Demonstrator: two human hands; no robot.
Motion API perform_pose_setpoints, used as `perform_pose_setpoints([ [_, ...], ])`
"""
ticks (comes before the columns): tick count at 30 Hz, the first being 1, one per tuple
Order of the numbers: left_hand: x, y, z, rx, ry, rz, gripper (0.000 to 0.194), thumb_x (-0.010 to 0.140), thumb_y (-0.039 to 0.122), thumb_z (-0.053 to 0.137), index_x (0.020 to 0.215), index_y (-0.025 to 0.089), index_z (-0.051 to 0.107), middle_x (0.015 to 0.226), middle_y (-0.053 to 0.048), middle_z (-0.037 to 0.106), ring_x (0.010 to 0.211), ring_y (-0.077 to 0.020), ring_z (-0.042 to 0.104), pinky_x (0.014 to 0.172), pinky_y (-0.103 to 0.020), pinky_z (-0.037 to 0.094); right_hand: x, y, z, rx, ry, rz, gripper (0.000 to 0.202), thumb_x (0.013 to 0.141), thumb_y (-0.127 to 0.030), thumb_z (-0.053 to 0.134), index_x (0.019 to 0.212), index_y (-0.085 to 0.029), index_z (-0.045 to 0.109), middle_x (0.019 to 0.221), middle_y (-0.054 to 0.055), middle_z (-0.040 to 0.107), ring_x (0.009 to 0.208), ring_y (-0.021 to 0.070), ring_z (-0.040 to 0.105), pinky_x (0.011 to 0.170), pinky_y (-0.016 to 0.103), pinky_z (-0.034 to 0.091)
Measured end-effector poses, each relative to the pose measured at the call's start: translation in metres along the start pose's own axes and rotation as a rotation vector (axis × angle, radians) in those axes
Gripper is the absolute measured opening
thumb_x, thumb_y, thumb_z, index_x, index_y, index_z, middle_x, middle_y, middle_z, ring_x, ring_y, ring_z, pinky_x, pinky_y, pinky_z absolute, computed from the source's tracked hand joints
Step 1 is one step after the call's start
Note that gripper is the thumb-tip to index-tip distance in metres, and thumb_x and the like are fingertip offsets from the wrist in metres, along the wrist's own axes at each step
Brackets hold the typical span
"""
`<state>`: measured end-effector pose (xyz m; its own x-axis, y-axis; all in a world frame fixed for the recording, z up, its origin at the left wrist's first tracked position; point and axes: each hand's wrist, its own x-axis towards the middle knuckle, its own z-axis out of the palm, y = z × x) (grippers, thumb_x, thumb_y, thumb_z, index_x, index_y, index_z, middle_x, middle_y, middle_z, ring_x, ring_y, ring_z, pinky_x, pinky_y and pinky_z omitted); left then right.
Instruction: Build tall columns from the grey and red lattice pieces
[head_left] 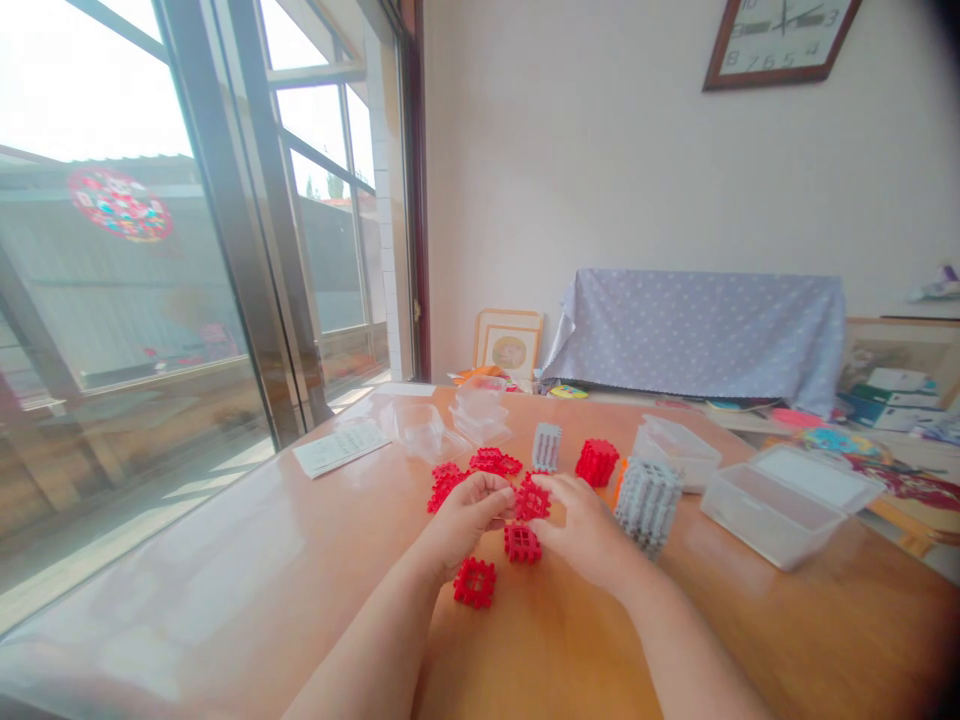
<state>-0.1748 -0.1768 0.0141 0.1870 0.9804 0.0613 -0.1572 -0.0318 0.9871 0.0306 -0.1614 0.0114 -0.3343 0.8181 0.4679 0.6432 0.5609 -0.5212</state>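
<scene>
Between my two hands is a red square lattice block (533,497) with notched edges, held above the table. My left hand (476,508) is closed in a pinch at its left edge. The thumb and fingers of my right hand (592,530) close on its right side. Just below lies another red lattice block (523,544), and nearer to me a red notched square (475,583) with an open middle. More red pieces (495,461) lie beyond my left hand, some partly hidden by it. A stack of red pieces (597,462) stands beyond my right hand.
Grey notched pieces stand in a small stack (547,447) and a larger stack (649,505), with an orange bit beside the latter. Clear plastic boxes (776,510) sit at right, clear trays (480,410) at the back. A printed sheet (342,447) lies at left near the window.
</scene>
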Motion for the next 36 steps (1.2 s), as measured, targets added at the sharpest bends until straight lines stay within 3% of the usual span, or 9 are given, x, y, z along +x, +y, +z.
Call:
perform_pose_setpoints([
  [6, 0.004, -0.004, -0.012, 0.153, 0.161, 0.036, 0.026, 0.082, 0.043, 0.069, 0.090, 0.019, 0.060, 0.086, -0.004, 0.068, 0.081, -0.0157, 0.062, 0.075, -0.029, 0.044, -0.003, 0.004, 0.000, -0.028, -0.218, 0.022, 0.052, 0.079, -0.030, 0.069, 0.130, -0.025, 0.065, 0.129, 0.010, 0.065, 0.120, 0.0284, 0.056, 0.105, 0.044, 0.043],
  [13, 0.007, -0.007, -0.015, 0.164, 0.209, 0.035, 0.025, 0.078, 0.040, 0.070, 0.085, 0.019, 0.059, 0.082, -0.003, 0.067, 0.076, -0.0155, 0.059, 0.070, -0.027, 0.041, -0.002, 0.004, 0.007, -0.024, -0.297, -0.005, 0.055, 0.077, -0.026, 0.068, 0.131, -0.023, 0.065, 0.130, 0.010, 0.064, 0.120, 0.0277, 0.056, 0.105, 0.040, 0.042],
  [25, 0.011, -0.015, -0.020, 0.132, 0.236, 0.070, 0.025, 0.073, 0.037, 0.075, 0.082, 0.018, 0.062, 0.075, 0.000, 0.062, 0.067, -0.0121, 0.051, 0.062, -0.025, 0.036, -0.003, 0.001, 0.009, 0.021, -0.314, -0.034, 0.039, 0.075, -0.018, 0.067, 0.113, -0.025, 0.073, 0.117, 0.007, 0.068, 0.109, 0.0254, 0.061, 0.098, 0.038, 0.046],
  [30, 0.013, -0.017, -0.021, 0.119, 0.258, 0.080, 0.025, 0.072, 0.036, 0.075, 0.082, 0.017, 0.062, 0.071, 0.001, 0.059, 0.063, -0.0107, 0.049, 0.060, -0.024, 0.034, -0.002, 0.001, 0.007, 0.043, -0.285, -0.005, 0.045, 0.076, -0.024, 0.069, 0.121, -0.023, 0.069, 0.124, 0.009, 0.065, 0.114, 0.0262, 0.060, 0.100, 0.039, 0.046],
  [33, 0.015, -0.016, -0.022, 0.094, 0.268, 0.064, 0.027, 0.070, 0.037, 0.077, 0.081, 0.017, 0.061, 0.069, 0.001, 0.059, 0.061, -0.0106, 0.050, 0.059, -0.024, 0.034, -0.002, -0.010, 0.005, 0.034, -0.188, 0.020, 0.038, 0.081, -0.026, 0.065, 0.119, -0.024, 0.069, 0.116, 0.008, 0.067, 0.108, 0.0239, 0.062, 0.096, 0.037, 0.047],
  [36, 0.017, -0.015, -0.023, 0.070, 0.290, 0.061, 0.028, 0.070, 0.036, 0.077, 0.081, 0.016, 0.061, 0.069, 0.001, 0.060, 0.062, -0.0110, 0.052, 0.059, -0.024, 0.035, -0.006, -0.033, 0.006, 0.014, -0.156, 0.020, 0.023, 0.083, -0.028, 0.063, 0.105, -0.026, 0.071, 0.098, 0.003, 0.067, 0.087, 0.0187, 0.063, 0.079, 0.030, 0.048],
])
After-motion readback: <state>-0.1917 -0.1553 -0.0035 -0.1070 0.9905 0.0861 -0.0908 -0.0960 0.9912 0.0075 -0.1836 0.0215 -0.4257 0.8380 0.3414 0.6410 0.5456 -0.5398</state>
